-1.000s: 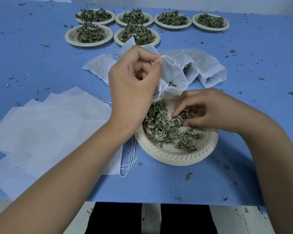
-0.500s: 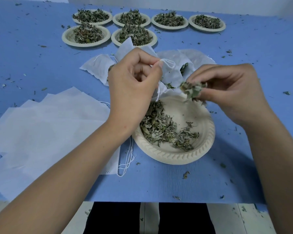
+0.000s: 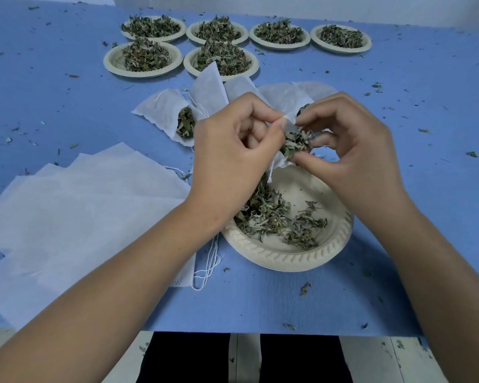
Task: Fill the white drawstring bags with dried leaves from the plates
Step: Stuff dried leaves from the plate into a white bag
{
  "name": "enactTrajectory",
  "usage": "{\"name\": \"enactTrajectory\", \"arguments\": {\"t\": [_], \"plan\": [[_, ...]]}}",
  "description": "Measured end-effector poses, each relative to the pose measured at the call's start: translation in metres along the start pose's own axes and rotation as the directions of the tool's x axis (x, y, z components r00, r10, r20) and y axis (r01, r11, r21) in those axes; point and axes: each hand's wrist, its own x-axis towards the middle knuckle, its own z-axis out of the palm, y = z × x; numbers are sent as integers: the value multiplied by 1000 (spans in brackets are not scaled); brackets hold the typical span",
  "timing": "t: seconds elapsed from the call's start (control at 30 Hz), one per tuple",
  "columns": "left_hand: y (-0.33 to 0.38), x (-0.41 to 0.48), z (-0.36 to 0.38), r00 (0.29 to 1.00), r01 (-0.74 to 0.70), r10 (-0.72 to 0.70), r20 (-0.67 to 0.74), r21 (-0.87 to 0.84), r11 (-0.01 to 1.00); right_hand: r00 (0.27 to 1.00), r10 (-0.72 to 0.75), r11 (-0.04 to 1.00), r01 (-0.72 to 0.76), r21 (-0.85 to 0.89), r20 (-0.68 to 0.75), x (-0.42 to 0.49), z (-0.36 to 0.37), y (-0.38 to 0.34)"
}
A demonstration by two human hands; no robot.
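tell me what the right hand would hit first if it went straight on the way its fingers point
Probably the open mouth of the white drawstring bag pinched by the left hand, beyond the right hand and its pinch of dried green leaves; depth is unclear.

A blue desk point(image 3: 426, 189) fills most of the view. Behind its far edge stands a pale wall point(image 3: 288, 6); below its near edge lies whitish floor point(image 3: 371, 360).

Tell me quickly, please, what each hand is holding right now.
Left hand: closed, pinching the rim of the white bag.
Right hand: closed, pinching a clump of dried leaves.
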Motion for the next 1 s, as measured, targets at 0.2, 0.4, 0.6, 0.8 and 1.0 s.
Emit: {"name": "enactTrajectory", "arguments": {"t": [0.2, 0.4, 0.6, 0.8, 1.0], "plan": [[-2, -1, 1, 999, -15, 14, 48, 16, 1000, 985, -171, 981, 168, -97, -17, -3, 4, -6], [-2, -1, 0, 999, -28, 27, 24, 33, 999, 985, -165, 979, 169, -110, 41, -4, 11, -5], [1, 4, -4, 998, 28, -28, -52, -4, 1000, 979, -185, 983, 182, -38, -86, -5, 3, -8], [3, 1, -3, 999, 34, -34, 4, -62, 998, 970, -202, 930, 234, -283, 138, -9, 16, -16], [4, 2, -4, 998, 50, -52, -29, -57, 997, 979, -143, 948, 177, -264, 145, -7, 6, -14]]}}
